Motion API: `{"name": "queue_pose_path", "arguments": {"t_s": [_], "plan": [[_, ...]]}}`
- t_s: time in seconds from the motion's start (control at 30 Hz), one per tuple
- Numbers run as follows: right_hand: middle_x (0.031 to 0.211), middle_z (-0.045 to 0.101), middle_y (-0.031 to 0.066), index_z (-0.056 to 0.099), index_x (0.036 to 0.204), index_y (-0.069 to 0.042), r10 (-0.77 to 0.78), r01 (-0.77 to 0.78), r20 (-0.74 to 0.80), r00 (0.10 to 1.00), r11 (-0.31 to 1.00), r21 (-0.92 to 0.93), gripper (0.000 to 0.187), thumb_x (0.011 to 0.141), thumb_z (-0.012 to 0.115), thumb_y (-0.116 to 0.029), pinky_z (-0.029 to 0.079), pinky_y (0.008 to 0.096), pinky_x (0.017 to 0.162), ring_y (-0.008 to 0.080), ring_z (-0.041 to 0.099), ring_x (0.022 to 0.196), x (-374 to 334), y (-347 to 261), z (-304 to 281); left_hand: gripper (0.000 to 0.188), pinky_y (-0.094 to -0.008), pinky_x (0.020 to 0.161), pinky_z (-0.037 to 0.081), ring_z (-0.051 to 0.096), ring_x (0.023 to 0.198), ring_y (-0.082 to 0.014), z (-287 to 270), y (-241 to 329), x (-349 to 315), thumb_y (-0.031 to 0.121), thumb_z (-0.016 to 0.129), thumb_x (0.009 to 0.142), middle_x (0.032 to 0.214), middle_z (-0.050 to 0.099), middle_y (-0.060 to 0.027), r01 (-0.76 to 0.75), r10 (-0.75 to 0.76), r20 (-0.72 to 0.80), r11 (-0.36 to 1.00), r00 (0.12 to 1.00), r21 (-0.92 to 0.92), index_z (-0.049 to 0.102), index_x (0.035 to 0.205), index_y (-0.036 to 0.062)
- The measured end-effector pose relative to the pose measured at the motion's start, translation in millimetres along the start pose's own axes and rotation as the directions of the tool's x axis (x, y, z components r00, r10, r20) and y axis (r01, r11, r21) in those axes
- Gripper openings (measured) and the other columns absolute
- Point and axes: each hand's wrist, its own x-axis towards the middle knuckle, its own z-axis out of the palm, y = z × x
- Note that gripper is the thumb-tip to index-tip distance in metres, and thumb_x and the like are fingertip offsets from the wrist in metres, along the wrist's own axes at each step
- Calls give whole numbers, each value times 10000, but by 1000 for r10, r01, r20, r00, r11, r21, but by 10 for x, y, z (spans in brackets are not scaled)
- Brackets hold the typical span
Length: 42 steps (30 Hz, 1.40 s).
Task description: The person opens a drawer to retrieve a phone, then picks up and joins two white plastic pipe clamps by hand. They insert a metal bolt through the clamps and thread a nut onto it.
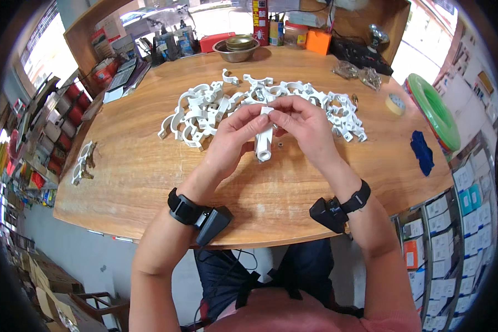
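Both of my hands hold one white plastic pipe clamp [264,141] over the middle of the table. Its round, hollow end points toward me. My left hand [232,138] is closed, with its thumb and fingers pinching the clamp's far end. From the other side my right hand [307,130] grips the same end, thumb pressed against it. The fingers hide part of that end, and I cannot tell whether a screw is in it. A small nut [280,144] lies on the table beside the clamp. Just beyond my hands spreads a heap of white pipe clamps [196,113].
On the wooden table [122,188] two white clamps [82,163] sit at the left. A tape roll [395,103], a dark blue cloth [422,152] and a green hose coil [434,113] are at the right. Metal bowls [237,52] and a red spray can [260,23] stand at the back.
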Motion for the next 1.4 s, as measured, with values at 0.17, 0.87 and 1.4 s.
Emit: {"name": "queue_pose_path", "arguments": {"t_s": [0.17, 0.87, 1.4], "plan": [[770, 552, 24, 608, 892, 10, -118, 119, 16, 993, 991, -60, 143, 818, 591, -111, 441, 196, 496, 66, 524, 618, 29, 111, 27, 356, -366, 765, 503, 571, 916, -194, -27, -11, -15, 238, 448, 898, 1053, 542, -92, -16, 15, -4, 999, 1000, -42, 434, 1174, 14], [1066, 454, 107, 488, 1031, -66, -418, 492, 284, 863, 569, -659, 413, 659, 667, -95, 498, 324, 693, 255, 565, 845, -64, 114, 100, 342, -353, 813, 418, 474, 984, -141, 71, -22, -24, 335, 424, 906, 1056, 497, -40, -67, 20, -221, 976, 975, -205, 486, 1095, 56], [1016, 505, 78, 510, 1018, -59, -262, 317, 198, 944, 885, -341, 385, 668, 659, -1, 506, 233, 637, 147, 573, 769, -41, 115, 94, 215, -315, 790, 430, 533, 863, -140, -56, -104, 23, 263, 463, 890, 964, 556, -42, -190, 139, -185, 937, 973, -293, 501, 966, 65]]}}
